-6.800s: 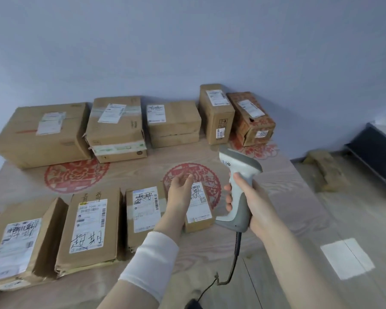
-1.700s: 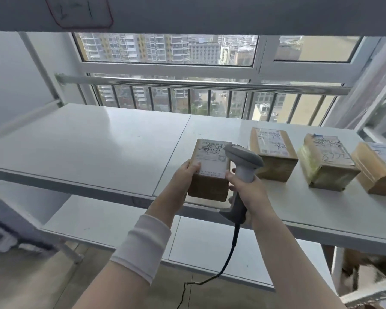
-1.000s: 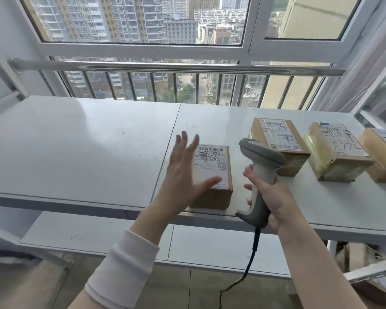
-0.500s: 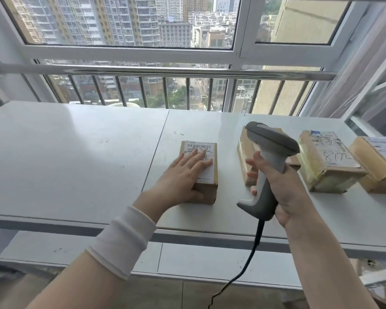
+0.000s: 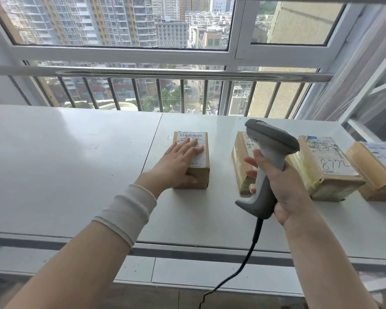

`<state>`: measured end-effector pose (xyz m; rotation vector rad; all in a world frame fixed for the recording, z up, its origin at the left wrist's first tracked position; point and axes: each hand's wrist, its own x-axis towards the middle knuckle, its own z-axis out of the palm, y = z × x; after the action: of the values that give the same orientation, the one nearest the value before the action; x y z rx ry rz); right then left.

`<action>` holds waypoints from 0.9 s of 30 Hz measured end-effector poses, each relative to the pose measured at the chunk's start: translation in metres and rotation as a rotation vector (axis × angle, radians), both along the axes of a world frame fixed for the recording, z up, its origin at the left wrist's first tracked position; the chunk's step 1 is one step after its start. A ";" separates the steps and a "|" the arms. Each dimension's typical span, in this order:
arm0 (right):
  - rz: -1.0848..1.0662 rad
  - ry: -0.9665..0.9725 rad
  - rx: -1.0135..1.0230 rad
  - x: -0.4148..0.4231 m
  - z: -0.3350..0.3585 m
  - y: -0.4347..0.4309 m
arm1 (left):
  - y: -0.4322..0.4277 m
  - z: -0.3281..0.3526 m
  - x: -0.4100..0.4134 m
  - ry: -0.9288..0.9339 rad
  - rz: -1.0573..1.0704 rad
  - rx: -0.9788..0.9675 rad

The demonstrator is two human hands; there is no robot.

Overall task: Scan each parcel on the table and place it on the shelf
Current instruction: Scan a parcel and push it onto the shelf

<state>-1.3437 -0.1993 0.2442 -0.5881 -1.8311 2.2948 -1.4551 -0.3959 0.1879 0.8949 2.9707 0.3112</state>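
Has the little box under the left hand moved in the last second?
Yes. The small parcel slid back from the shelf's front edge toward the window, left hand flat on it.

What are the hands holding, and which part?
The right hand grips the grey plastic barcode scanner by its handle. The left hand holds nothing; it rests flat on top of the small brown cardboard parcel.

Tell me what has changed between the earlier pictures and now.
The left grip carried the small parcel from the table to the shelf, let it go, then rested flat on its top and pushed it farther back. The right grip kept holding the scanner; the three other parcels on the shelf stayed put.
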 end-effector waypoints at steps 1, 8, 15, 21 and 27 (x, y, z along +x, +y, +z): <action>-0.003 -0.001 -0.007 0.000 0.000 0.001 | 0.000 -0.001 -0.001 0.004 -0.001 -0.001; 0.005 -0.005 -0.074 0.013 0.003 0.001 | 0.000 0.014 0.002 -0.170 0.002 0.088; -0.078 0.027 -0.075 0.056 -0.004 0.020 | 0.063 0.054 0.070 -0.328 -0.079 0.847; -0.317 0.012 -0.084 0.148 -0.026 0.061 | 0.153 0.016 0.143 -0.704 -0.068 1.121; -0.624 0.049 -0.122 0.274 -0.033 0.100 | 0.239 0.001 0.259 -1.042 -0.236 0.962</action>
<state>-1.0698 -0.0997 0.2115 -0.9498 -1.2469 1.9688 -1.1960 -0.1568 0.1888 0.7168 1.6503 1.6354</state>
